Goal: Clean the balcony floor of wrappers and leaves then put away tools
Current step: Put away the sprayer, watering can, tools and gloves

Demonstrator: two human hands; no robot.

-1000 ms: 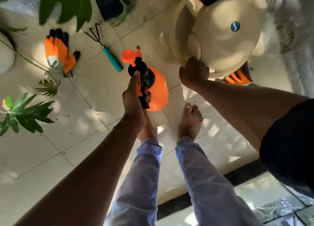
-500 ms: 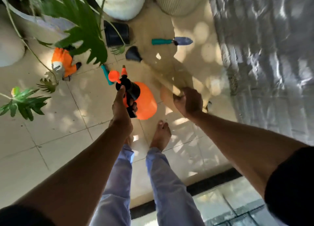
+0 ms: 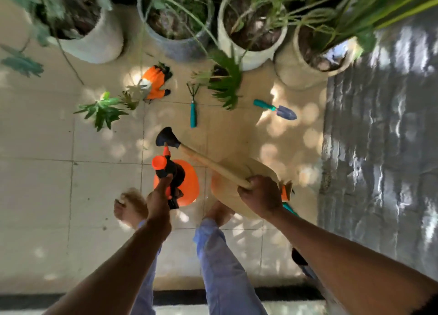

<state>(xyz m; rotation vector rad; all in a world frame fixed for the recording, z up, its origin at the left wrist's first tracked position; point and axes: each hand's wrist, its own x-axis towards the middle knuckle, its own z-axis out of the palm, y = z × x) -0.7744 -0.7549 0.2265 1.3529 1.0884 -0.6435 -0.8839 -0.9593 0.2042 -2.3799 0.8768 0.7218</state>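
- Floor (image 3: 42, 196): pale tiles, dappled with sun; no wrappers could be made out, and the view was blurred.
- Leafy sprig (image 3: 102, 110): lay on the tiles at left, not picked up.
- Glove (image 3: 155, 82): orange, on the floor just below the pots, not put away.
- Left hand (image 3: 158, 203): fingers curled round the black handle of the sprayer (image 3: 176, 183), an orange bottle held above the floor.
- Hand rake (image 3: 193, 108): teal handle, lying on the tiles, untouched.
- Watering can (image 3: 227, 191): beige, long spout ending in a dark rose, carried level.
- Right hand (image 3: 259, 195): gripped the watering can at its handle.
- Trowel (image 3: 276, 108): teal handle, blue blade, lying near the right-hand pot.
- Progress, as judged: tidying of tools under way; two items in hand, while glove, rake, trowel and sprig were left to collect.
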